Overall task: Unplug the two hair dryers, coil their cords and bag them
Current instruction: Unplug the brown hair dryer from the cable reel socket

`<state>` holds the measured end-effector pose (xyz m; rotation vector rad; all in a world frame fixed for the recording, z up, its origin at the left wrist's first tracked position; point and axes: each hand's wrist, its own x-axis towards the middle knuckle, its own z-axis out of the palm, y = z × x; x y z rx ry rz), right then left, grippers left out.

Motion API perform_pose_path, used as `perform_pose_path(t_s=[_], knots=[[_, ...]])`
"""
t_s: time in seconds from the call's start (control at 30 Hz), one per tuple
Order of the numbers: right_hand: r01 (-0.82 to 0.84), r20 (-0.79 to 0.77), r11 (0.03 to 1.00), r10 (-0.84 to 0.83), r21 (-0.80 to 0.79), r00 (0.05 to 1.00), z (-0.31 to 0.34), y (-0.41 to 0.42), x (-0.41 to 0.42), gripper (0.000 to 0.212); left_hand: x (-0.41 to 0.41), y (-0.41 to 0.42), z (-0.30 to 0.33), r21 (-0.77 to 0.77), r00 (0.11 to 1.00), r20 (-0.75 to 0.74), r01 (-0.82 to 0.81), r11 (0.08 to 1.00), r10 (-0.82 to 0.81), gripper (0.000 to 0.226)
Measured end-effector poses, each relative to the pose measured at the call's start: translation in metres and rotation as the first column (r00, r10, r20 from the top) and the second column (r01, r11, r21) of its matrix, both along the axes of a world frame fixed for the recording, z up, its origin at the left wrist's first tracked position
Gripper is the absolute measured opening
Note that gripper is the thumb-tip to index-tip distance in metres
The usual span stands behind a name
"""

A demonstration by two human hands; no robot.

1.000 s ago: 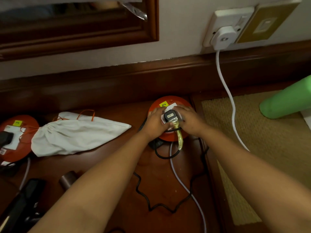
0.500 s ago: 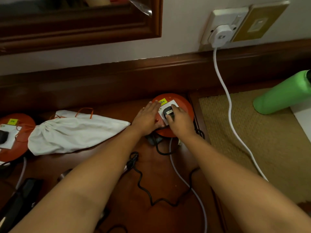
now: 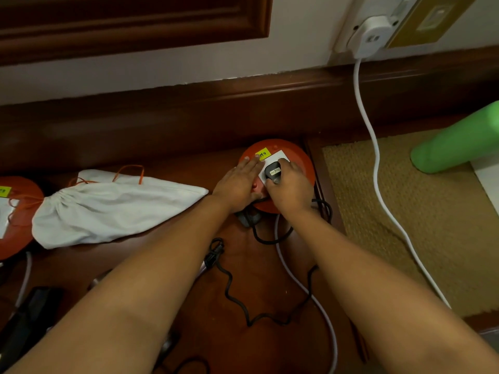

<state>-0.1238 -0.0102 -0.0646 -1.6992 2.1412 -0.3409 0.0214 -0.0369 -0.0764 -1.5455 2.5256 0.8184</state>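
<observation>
Dark wooden surface [image 3: 259, 265] underfoot, white drawstring bag [image 3: 108, 209] lying flat at the left, well apart from the action. Orange round socket reel [image 3: 305, 168] sits at the back. Left hand [image 3: 237, 182] presses flat on it, fingers straight and together. Right hand [image 3: 291, 187] grips the black plug [image 3: 272, 172], fingers curled round it, plug seated in the reel's white socket. Black cord [image 3: 237, 295] snakes loose between the forearms.

Two orange socket reels [image 3: 302, 157] [image 3: 16, 220], one white drawstring bag [image 3: 108, 209] left of the hands, one black plug [image 3: 272, 172], one green bottle [image 3: 459, 141] right of them.
</observation>
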Motion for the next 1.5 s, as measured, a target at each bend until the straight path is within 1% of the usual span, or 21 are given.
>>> perform_pose_path(t_s=[0.1, 0.4, 0.8, 0.9, 1.07, 1.2, 1.3, 1.4, 1.5], knots=[[0.024, 0.004, 1.000, -0.024, -0.012, 1.000, 0.000, 0.000, 0.001, 0.048, -0.001, 0.000, 0.002, -0.002, 1.000, 0.009, 0.005, 1.000, -0.005, 0.088], [0.064, 0.031, 0.998, -0.063, -0.024, 0.998, 0.002, 0.001, 0.003, 0.054, -0.001, 0.001, 0.004, 0.008, 1.000, 0.024, 0.007, 1.000, -0.007, 0.089], [0.054, 0.016, 0.998, -0.054, -0.009, 0.998, 0.006, 0.000, 0.004, 0.053, 0.001, 0.001, 0.000, -0.003, 0.999, 0.036, 0.013, 1.000, -0.013, 0.088], [0.061, 0.032, 0.998, -0.060, -0.021, 0.998, 0.007, 0.000, 0.003, 0.052, 0.001, 0.001, 0.000, -0.008, 0.999, 0.035, 0.015, 1.000, -0.014, 0.089], [0.076, 0.115, 0.989, -0.062, -0.128, 0.991, 0.008, 0.005, 0.000, 0.050, 0.003, 0.001, -0.005, -0.026, 1.000, 0.028, 0.014, 1.000, -0.013, 0.086], [0.085, 0.195, 0.986, -0.056, -0.146, 0.979, 0.007, 0.015, 0.000, 0.050, 0.004, -0.001, -0.007, -0.029, 1.000, 0.019, 0.009, 1.000, -0.008, 0.086], [0.127, 0.272, 0.985, -0.091, -0.119, 0.958, 0.008, 0.021, -0.008, 0.041, 0.003, -0.001, -0.003, -0.010, 0.999, 0.040, 0.025, 1.000, -0.024, 0.090], [0.158, 0.362, 0.985, -0.121, -0.075, 0.924, 0.016, 0.032, -0.020, 0.034, 0.001, -0.006, 0.004, 0.046, 0.998, 0.055, 0.033, 0.998, -0.035, 0.091], [0.227, 0.369, 0.974, -0.215, 0.011, 0.904, 0.024, 0.045, -0.038, 0.039, 0.000, -0.010, 0.015, 0.087, 0.998, 0.065, 0.006, 0.996, -0.012, 0.079]])
